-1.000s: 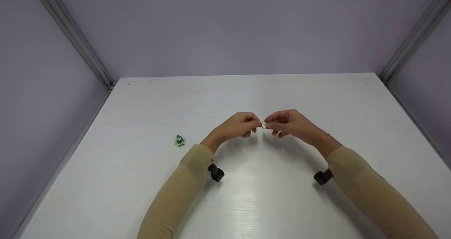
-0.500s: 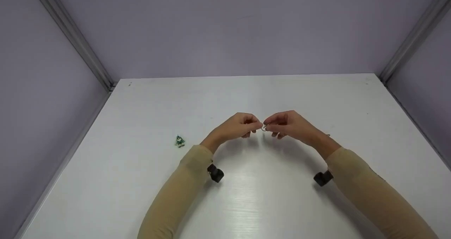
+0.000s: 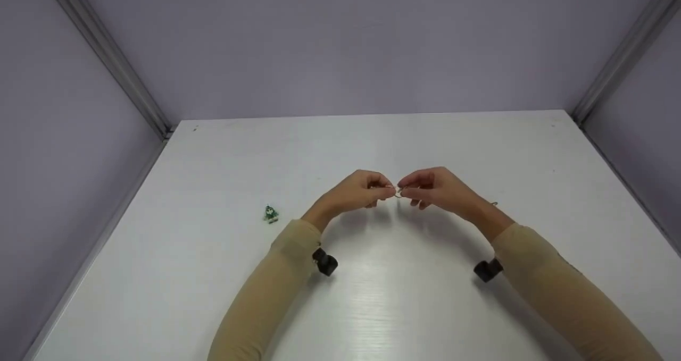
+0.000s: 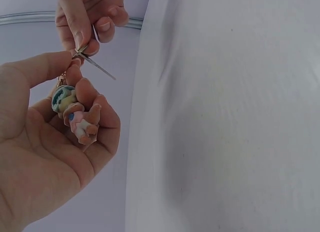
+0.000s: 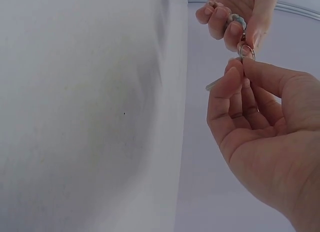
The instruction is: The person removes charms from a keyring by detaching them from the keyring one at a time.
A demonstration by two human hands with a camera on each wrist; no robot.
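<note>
- The left hand cupped a small pink-and-blue figurine charm above the white table.
- The right hand pinched a silver metal split ring; joining seemed underway, not finished.
- A small green figurine lay apart, untouched.

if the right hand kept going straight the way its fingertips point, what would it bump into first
Probably the left hand: the right hand points at it, fingertips nearly meeting at the small metal ring between them. Depth is hard to judge.
</note>
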